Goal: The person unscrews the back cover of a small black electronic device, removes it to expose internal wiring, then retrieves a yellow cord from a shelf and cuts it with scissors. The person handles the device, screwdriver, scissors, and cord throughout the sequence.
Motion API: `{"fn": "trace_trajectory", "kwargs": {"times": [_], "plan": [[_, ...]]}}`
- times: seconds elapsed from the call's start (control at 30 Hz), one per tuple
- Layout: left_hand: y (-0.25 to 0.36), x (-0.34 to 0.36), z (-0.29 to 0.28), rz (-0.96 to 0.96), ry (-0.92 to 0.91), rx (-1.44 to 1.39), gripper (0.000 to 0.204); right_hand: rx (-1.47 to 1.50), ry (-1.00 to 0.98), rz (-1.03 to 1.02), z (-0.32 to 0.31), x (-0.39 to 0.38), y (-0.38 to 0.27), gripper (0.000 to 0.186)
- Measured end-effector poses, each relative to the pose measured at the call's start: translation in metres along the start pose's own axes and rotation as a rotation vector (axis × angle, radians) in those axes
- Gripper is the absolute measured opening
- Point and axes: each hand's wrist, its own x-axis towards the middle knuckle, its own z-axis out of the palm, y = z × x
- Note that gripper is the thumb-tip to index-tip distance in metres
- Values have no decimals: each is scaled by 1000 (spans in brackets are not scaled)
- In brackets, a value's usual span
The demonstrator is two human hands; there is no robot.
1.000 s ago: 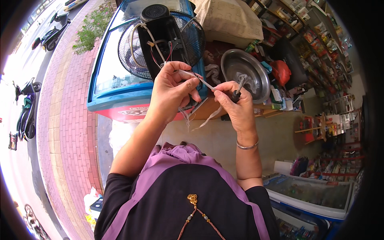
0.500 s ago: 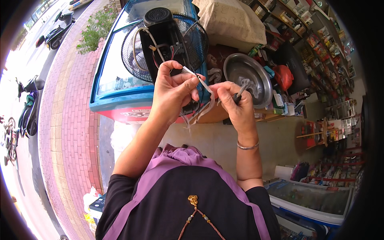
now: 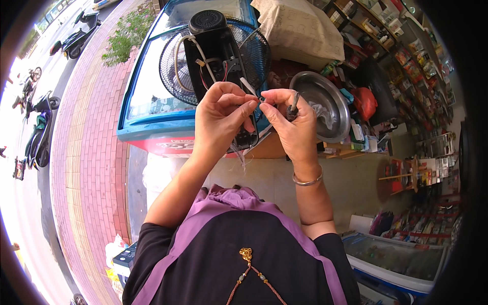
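Head view, and two bare hands meet dead centre! Left hand (image 3: 223,113): thumb and forefinger together, clamped on one white cable (image 3: 246,84), its end right at the fingertips. Right hand (image 3: 295,122): thumb and forefinger nipped close beside it, on what exactly you cannot tell, while the same hand has one dark-handled tool (image 3: 292,113) clamped among its fingers. One bracelet (image 3: 308,182) on that wrist; one wispy bunch of pale strands (image 3: 240,156) dangling below the left hand.

Just beyond, one fan (image 3: 207,21), motor side up, lies on a blue-rimmed freezer (image 3: 152,123); the left hand blocks part of its black housing. To the right, on the wooden surface (image 3: 267,148), sits one metal basin (image 3: 345,109) with crumpled clear plastic (image 3: 322,113) inside, the right hand overlapping its near side. Past it, one red bag (image 3: 364,101); above, one cloth-covered bulk (image 3: 300,28). Wider still: a second freezer (image 3: 391,259) at lower right, crowded shelves (image 3: 412,61), and out left, two scooters (image 3: 40,133) and one leafy plant (image 3: 126,41).
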Motion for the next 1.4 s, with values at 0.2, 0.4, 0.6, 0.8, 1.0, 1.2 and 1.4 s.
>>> {"fn": "trace_trajectory", "kwargs": {"times": [0.2,0.4,0.6,0.8,1.0,1.2,1.4], "plan": [[11,2,-9,399,47,564,14,-71,-12,-133,6,6,-4,20],[22,4,-8,478,24,734,12,-140,-38,-184,10,10,-6,20],[19,4,-14,381,52,716,12,-152,-48,-215,12,12,-6,20],[18,4,-13,492,68,740,11,-145,-66,-178,12,13,-7,16],[14,6,-13,466,68,702,9,-156,-81,-172,11,14,-9,14],[9,7,-16,408,58,659,9,-114,-97,-122,10,14,-5,11],[2,8,-18,246,43,501,7,-81,-127,-54,6,13,-7,10]]}}
